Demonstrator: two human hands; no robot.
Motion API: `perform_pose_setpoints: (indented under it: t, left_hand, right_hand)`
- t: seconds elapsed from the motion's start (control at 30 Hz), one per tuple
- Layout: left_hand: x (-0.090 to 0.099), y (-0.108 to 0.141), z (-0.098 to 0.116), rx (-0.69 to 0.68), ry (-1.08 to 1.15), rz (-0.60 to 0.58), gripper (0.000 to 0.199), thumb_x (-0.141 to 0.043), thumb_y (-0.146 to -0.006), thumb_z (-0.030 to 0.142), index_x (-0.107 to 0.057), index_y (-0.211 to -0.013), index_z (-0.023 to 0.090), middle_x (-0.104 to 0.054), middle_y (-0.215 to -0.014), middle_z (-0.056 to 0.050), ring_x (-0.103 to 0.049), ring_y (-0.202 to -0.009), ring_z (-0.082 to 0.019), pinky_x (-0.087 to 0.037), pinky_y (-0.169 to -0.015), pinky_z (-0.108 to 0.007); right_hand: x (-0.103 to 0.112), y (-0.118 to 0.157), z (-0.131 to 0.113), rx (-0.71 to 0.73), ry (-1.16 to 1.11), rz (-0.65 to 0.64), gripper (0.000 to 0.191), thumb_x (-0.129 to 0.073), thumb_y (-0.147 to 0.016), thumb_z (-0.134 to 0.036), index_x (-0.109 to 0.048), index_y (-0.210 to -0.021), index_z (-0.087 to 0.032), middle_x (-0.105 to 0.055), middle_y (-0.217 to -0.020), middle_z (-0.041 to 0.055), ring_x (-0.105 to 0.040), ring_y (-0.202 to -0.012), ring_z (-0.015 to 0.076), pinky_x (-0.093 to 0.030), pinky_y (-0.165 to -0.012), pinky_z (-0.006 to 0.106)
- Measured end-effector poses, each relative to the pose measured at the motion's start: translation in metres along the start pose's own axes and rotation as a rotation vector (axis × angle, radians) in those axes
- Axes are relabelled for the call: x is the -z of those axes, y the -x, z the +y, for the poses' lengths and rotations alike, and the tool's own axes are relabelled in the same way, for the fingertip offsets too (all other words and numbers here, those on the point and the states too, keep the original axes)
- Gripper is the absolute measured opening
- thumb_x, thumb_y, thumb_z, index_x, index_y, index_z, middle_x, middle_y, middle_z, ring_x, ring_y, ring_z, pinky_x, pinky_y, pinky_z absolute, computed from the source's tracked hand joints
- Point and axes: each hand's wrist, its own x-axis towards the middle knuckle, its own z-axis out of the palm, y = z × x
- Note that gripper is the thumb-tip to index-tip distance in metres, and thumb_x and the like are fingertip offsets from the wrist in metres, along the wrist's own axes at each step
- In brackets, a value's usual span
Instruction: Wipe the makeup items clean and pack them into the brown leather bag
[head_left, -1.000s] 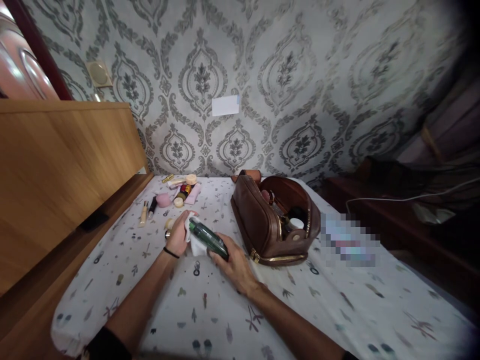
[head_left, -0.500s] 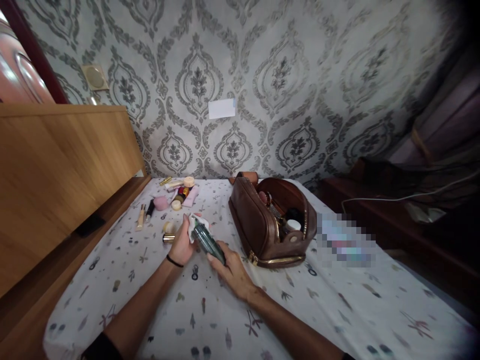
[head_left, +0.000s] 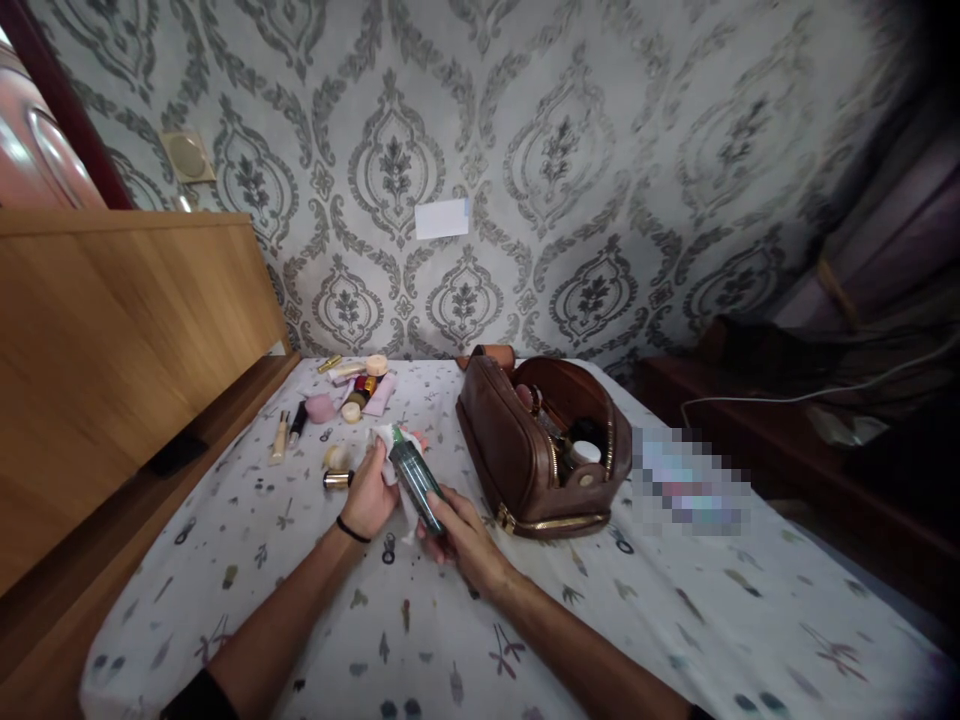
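Note:
A dark green bottle (head_left: 417,484) is held slantwise above the patterned cloth, between both hands. My left hand (head_left: 371,495) is closed on a white tissue (head_left: 388,440), which wraps the bottle's upper end and hangs down behind it. Around the bottle's lower end my right hand (head_left: 466,540) is closed, with the thumb on its side. A gold-and-black tube (head_left: 338,480) and a small cream-coloured round item (head_left: 336,458) lie just left of my left hand. To the right stands a brown cosmetic bag (head_left: 517,450), unzipped, with a white-lidded jar (head_left: 585,453) inside.
Several cosmetics lie at the back left, among them a pink tube (head_left: 381,395) and a pink puff (head_left: 320,408). A wooden cabinet (head_left: 135,370) borders the left side. A blurred patch (head_left: 690,480) covers something right of the bag. The patterned wall rises behind.
My right hand has shifted its grip, with the thumb now on the bottle's side. The bottle has moved slightly down, and more tissue shows behind and below it.

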Motion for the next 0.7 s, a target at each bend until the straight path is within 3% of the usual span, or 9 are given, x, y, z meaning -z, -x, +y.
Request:
perform_pose_setpoints:
  t: [0.17, 0.3, 0.37, 0.47, 0.57, 0.7]
  left_hand:
    - [-0.001, 0.002, -0.001, 0.016, -0.029, -0.019, 0.038, -0.068, -0.083, 0.045, -0.066, -0.112, 0.020, -0.073, -0.110, -0.007, -0.063, -0.113, -0.024, -0.050, -0.097, -0.035]
    - [-0.003, 0.005, -0.003, 0.008, -0.090, -0.033, 0.040, -0.071, -0.080, 0.045, -0.066, -0.111, 0.019, -0.073, -0.107, -0.006, -0.063, -0.110, -0.023, -0.048, -0.097, -0.033]
    - [-0.006, 0.007, -0.004, -0.010, -0.128, -0.048, 0.043, -0.072, -0.079, 0.048, -0.067, -0.108, 0.018, -0.073, -0.104, -0.007, -0.064, -0.108, -0.023, -0.048, -0.096, -0.033]
    - [-0.011, 0.010, -0.005, -0.023, -0.167, -0.053, 0.045, -0.072, -0.076, 0.051, -0.067, -0.107, 0.019, -0.073, -0.100, -0.006, -0.065, -0.105, -0.023, -0.048, -0.094, -0.034]
    - [-0.012, 0.010, -0.005, -0.037, -0.187, -0.008, 0.048, -0.073, -0.075, 0.055, -0.067, -0.107, 0.021, -0.073, -0.104, -0.005, -0.064, -0.107, -0.022, -0.047, -0.096, -0.033]
    - [-0.006, 0.008, -0.005, -0.077, -0.256, 0.028, 0.045, -0.066, -0.078, 0.060, -0.069, -0.101, 0.021, -0.072, -0.111, -0.005, -0.058, -0.118, -0.022, -0.043, -0.102, -0.032]
  right_hand:
    - [0.000, 0.000, -0.001, 0.033, 0.047, 0.045, 0.047, -0.054, -0.082, -0.065, -0.053, -0.090, -0.018, -0.057, -0.065, -0.0027, -0.043, -0.042, 0.0077, -0.028, -0.040, 0.021]
    - [0.004, 0.002, -0.002, 0.162, 0.329, 0.111, 0.040, -0.048, -0.089, -0.058, -0.053, -0.090, -0.018, -0.052, -0.063, -0.0030, -0.049, -0.048, 0.0117, -0.038, -0.047, 0.024]
    - [0.005, 0.004, -0.001, 0.232, 0.524, 0.153, 0.036, -0.045, -0.092, -0.052, -0.055, -0.099, -0.018, -0.056, -0.067, -0.0008, -0.056, -0.058, 0.0163, -0.045, -0.056, 0.028]
    - [0.006, 0.006, 0.002, 0.317, 0.770, 0.194, 0.042, -0.044, -0.094, -0.043, -0.049, -0.125, -0.015, -0.068, -0.094, 0.0091, -0.066, -0.083, 0.0247, -0.052, -0.074, 0.036]
    - [0.007, 0.006, 0.010, 0.377, 0.942, 0.216, 0.056, -0.044, -0.094, -0.037, -0.033, -0.143, -0.014, -0.061, -0.125, 0.0185, -0.064, -0.106, 0.0314, -0.053, -0.085, 0.044]
    - [0.007, 0.004, 0.019, 0.419, 1.079, 0.224, 0.061, -0.039, -0.095, -0.030, -0.020, -0.151, -0.015, -0.056, -0.129, 0.0209, -0.063, -0.110, 0.0323, -0.055, -0.085, 0.047]
